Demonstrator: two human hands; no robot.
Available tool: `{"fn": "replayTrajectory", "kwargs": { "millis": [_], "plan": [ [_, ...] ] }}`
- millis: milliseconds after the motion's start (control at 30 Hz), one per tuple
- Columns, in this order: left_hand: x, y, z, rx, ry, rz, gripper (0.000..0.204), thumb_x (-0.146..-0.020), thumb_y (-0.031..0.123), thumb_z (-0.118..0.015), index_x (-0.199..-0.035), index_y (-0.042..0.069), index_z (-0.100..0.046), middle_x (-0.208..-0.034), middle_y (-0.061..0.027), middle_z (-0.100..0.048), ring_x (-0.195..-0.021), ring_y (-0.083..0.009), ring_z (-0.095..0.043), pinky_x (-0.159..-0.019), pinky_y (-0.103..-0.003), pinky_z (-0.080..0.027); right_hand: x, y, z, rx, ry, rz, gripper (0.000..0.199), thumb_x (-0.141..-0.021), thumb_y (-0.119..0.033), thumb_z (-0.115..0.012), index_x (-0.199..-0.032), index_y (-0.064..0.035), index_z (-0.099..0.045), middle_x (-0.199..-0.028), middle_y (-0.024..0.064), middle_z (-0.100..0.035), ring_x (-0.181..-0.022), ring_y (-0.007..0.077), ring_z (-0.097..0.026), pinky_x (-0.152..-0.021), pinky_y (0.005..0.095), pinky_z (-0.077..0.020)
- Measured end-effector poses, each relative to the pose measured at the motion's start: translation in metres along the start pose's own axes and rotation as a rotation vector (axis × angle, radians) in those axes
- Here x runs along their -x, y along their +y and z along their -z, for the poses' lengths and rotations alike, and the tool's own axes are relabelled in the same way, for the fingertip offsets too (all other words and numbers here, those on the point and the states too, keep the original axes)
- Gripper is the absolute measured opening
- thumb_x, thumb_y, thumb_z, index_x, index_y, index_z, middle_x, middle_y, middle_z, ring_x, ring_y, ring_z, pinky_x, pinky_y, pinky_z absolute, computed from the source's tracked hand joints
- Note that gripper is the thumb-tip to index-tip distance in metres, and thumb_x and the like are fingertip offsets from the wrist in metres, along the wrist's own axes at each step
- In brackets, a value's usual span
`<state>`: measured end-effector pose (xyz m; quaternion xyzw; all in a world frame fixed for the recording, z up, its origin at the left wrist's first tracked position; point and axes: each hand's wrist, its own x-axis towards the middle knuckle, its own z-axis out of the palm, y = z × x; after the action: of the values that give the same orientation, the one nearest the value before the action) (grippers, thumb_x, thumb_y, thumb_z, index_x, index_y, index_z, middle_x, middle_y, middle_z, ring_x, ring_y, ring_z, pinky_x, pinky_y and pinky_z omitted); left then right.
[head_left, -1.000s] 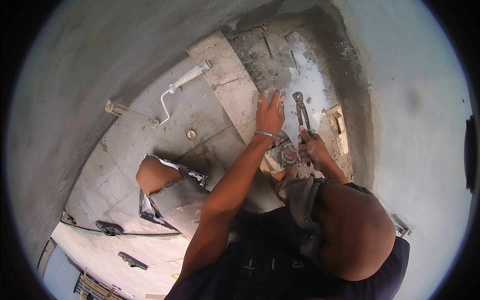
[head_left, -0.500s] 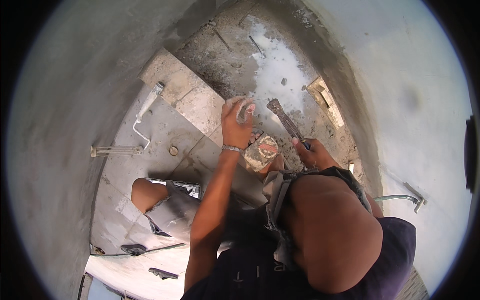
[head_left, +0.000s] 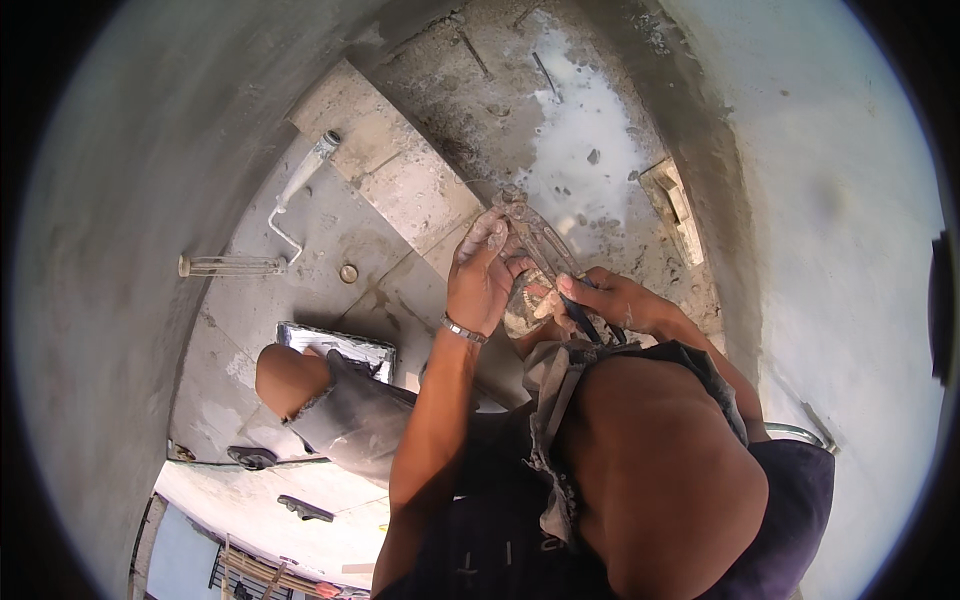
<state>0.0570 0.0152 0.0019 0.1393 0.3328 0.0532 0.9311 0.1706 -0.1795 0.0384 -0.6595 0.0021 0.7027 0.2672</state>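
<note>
While gripping the pincers (head_left: 545, 240) over the floor (head_left: 625, 250) in the right hand (head_left: 600, 300), cannot tell if pinching anything in the curled left hand (head_left: 480, 275) by their tip. See white stuff (head_left: 585, 150) beyond, a paint roller (head_left: 302, 178) left, a bare knee (head_left: 660, 460) in the way.

A roller (head_left: 303, 177) is lying on the floor (head_left: 240, 340), its pale handle reaching a beige tile strip (head_left: 355, 130). A round disc (head_left: 348, 273) is resting near it; a white tray (head_left: 350, 344) is sitting farther back. Two dark slippers (head_left: 305, 508) are lying apart at lower left. A white puddle (head_left: 585, 140) is covering some rough concrete (head_left: 430, 75), one thin rod (head_left: 546, 77) lying at its edge, another (head_left: 474, 55) lying clear of it. A float (head_left: 672, 210) is resting near the right wall (head_left: 830, 250).
</note>
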Motion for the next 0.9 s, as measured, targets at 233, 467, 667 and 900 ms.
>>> {"fn": "replayTrajectory", "kwargs": {
  "millis": [233, 467, 667, 900],
  "plan": [
    [0.007, 0.026, 0.024, 0.048, -0.086, 0.010, 0.039, -0.103, 0.023, -0.056, -0.136, 0.004, -0.056, -0.128, -0.0125, -0.065, -0.108, -0.0236, -0.065, -0.087, -0.039, -0.052, 0.010, -0.052, 0.013, 0.059, -0.295, 0.107, 0.039, -0.105, -0.033, -0.062, -0.127, -0.0002, -0.065, -0.095, 0.0036, -0.071, -0.084, 0.0118, -0.059, -0.078, 0.0293, -0.0479],
    [0.016, 0.019, 0.024, 0.050, -0.173, 0.014, 0.048, -0.101, 0.035, -0.057, -0.133, -0.001, -0.056, -0.128, -0.0150, -0.064, -0.110, -0.0270, -0.064, -0.091, -0.038, -0.049, 0.039, -0.074, 0.047, 0.417, -0.457, 0.149, 0.061, -0.102, -0.006, -0.058, -0.156, 0.0000, -0.032, -0.116, 0.0100, -0.070, -0.087, 0.0159, -0.066, -0.076, 0.0309, -0.0553],
    [0.008, -0.012, 0.031, 0.035, -0.048, 0.014, 0.035, -0.102, 0.024, -0.062, -0.132, 0.005, -0.060, -0.130, -0.0115, -0.066, -0.115, -0.0255, -0.063, -0.092, -0.038, -0.049, 0.044, -0.053, 0.037, 0.211, -0.356, -0.002, 0.076, -0.094, 0.006, -0.050, -0.163, -0.0098, -0.023, -0.129, 0.0186, -0.064, -0.099, 0.0218, -0.070, -0.079, 0.0376, -0.0589],
    [0.010, 0.008, 0.036, 0.146, 0.257, -0.178, 0.020, -0.099, 0.014, -0.067, -0.120, 0.014, -0.066, -0.109, 0.0009, -0.068, -0.115, -0.0199, -0.063, -0.090, -0.038, -0.050, 0.073, -0.038, 0.030, 0.801, 0.095, 0.130, 0.068, -0.096, 0.000, -0.057, -0.159, -0.0066, -0.032, -0.145, 0.0277, -0.050, -0.127, 0.0347, -0.057, -0.106, 0.0401, -0.0462]
  ]
}}
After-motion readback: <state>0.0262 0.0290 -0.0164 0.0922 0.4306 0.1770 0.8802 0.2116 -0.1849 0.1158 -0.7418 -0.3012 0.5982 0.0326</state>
